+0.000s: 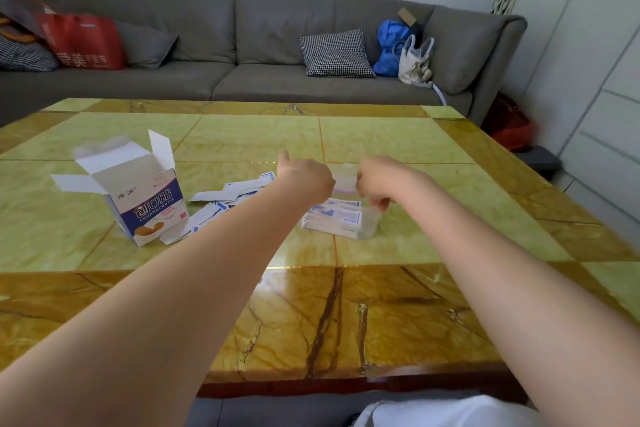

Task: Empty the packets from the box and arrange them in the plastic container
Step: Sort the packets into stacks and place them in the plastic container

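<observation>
On the green-and-amber marble bench, a white-and-blue box stands upright at the left, top flaps splayed open. Loose packets lie scattered flat on the bench just right of the box, some touching its base. Further right sits a clear plastic container, with a neat stack of packets inside it, lying flat, blue print up. Both arms reach out over the bench. Left hand hovers above the container's left end, fingers curled down and away from view; cannot tell what, if anything, it grips. Right hand hangs over the container's far right corner, fingers curled downward, tips at or near the rim; whether they pinch it is unclear. Between the two hands a faint transparent sheet or lid shows, too blurred to place. Behind the bench: grey sofa with a checked cushion, blue bag, red bag.
</observation>
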`<action>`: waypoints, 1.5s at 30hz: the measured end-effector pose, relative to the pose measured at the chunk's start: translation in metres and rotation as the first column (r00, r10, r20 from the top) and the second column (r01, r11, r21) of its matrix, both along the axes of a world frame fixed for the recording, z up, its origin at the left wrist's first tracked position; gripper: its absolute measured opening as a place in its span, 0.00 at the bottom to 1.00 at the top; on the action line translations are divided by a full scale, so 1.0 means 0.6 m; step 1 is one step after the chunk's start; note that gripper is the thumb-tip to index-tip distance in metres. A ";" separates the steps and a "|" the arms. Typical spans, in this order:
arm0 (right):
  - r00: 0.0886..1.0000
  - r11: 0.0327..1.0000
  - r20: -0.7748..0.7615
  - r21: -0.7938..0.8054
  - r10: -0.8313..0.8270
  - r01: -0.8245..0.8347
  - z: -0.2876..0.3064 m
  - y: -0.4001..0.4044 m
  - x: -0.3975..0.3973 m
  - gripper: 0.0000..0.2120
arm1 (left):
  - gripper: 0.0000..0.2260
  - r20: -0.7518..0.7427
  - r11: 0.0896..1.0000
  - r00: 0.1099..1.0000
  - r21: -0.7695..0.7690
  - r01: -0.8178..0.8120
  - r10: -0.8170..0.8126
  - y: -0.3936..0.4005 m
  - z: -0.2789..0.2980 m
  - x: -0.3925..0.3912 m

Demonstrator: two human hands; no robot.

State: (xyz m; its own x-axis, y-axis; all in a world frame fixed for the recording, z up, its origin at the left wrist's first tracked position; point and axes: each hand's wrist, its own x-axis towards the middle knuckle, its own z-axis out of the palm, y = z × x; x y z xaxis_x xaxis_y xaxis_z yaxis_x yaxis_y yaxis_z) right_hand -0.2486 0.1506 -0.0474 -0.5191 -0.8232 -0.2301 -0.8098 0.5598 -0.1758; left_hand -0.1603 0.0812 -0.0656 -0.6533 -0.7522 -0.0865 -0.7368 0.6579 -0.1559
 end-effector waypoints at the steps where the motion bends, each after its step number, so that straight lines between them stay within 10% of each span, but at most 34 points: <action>1: 0.999 1.000 0.038 0.029 -0.008 0.007 -0.004 0.002 0.004 0.14 | 0.14 0.010 1.000 1.000 0.005 0.004 -0.004 0.002 -0.002 0.000; 9: 0.978 0.997 0.200 0.073 -0.053 0.039 -0.042 0.007 0.019 0.20 | 0.25 0.037 0.992 0.998 0.116 -0.053 0.049 0.009 -0.020 -0.007; 24: 0.996 0.996 0.042 0.035 0.076 -0.077 -0.057 0.010 -0.012 0.23 | 0.27 -0.024 0.971 0.993 0.211 -0.110 0.118 0.017 -0.030 -0.009; 30: 0.998 0.999 -0.048 -0.003 0.048 -0.048 -0.025 0.016 -0.011 0.20 | 0.23 -0.174 1.000 0.985 0.010 0.014 -0.012 0.015 0.009 0.001; 36: 0.966 0.899 -0.187 -0.368 0.180 -0.238 0.043 0.000 0.065 0.14 | 0.16 -0.362 0.982 0.931 -0.188 -0.019 -0.051 -0.006 0.038 0.075; 45: 0.859 0.859 0.094 -0.163 0.503 -0.485 -0.086 -0.088 0.206 0.20 | 0.19 -0.092 0.970 0.982 0.195 -0.142 0.162 -0.059 -0.069 0.279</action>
State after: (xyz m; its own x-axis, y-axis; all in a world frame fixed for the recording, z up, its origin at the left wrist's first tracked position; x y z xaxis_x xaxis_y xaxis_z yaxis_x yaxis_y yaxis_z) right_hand -0.1250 0.0977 -0.0987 -0.0095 -0.9900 -0.1406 -0.9386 0.0573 -0.3403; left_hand 0.0071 0.0458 -0.1070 -0.5455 -0.8205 -0.1708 -0.8362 0.5467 0.0442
